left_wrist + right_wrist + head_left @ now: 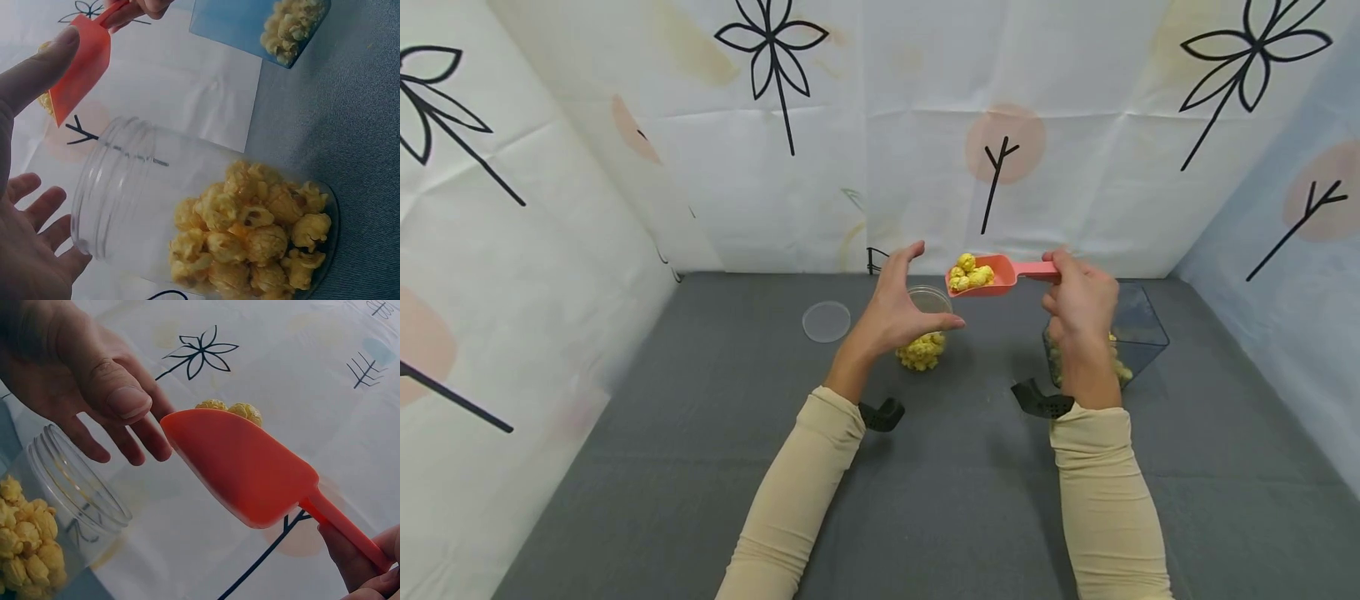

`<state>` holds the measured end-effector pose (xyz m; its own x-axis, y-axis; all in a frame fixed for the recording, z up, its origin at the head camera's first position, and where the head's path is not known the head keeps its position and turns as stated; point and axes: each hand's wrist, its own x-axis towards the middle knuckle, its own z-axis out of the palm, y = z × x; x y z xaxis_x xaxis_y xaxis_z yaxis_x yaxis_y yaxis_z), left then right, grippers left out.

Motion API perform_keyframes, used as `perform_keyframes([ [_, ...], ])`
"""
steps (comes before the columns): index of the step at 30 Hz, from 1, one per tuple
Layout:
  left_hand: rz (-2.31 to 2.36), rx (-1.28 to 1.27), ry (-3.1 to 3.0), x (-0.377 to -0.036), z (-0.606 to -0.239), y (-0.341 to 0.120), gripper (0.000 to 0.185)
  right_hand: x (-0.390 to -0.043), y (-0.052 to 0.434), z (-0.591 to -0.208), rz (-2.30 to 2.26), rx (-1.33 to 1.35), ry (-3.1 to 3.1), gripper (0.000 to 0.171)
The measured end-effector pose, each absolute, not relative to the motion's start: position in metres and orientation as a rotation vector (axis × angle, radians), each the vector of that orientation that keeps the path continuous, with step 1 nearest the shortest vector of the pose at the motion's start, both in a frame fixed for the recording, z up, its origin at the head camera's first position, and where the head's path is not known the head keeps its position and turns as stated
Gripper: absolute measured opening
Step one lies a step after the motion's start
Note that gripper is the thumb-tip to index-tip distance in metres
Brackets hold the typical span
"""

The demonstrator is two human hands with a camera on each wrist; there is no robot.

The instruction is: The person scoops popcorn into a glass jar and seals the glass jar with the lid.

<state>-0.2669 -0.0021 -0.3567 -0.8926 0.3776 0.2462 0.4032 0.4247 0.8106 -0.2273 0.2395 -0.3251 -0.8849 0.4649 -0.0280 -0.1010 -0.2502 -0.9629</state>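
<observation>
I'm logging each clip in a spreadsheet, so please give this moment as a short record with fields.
Surface: grey cloth table, patterned backdrop behind.
Left hand: open, fingers spread beside the clear jar, not gripping it.
Clear jar: lidless, partly filled with yellow popcorn.
Right hand: pinches the handle of the pink scoop.
Pink scoop: loaded with popcorn, held in the air by the jar's mouth.
Clear bin: near the right hand, holds more popcorn.
Lid: lies flat on the table, left of the jar.
</observation>
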Motion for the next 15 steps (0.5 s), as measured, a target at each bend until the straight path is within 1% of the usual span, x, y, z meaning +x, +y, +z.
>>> perform_keyframes([
  [8, -1.569, -0.781, -2.611, -0.27, -0.372, -0.005, 0.116, -0.231, 0.231, -0.335, 2.103, -0.463, -1.67, 0.025],
  [15, -1.659, -0.765, -2.604, -0.273, -0.381, -0.005, 0.116, -0.23, 0.232, -0.338, 2.078, -0.486, -1.69, 0.025],
])
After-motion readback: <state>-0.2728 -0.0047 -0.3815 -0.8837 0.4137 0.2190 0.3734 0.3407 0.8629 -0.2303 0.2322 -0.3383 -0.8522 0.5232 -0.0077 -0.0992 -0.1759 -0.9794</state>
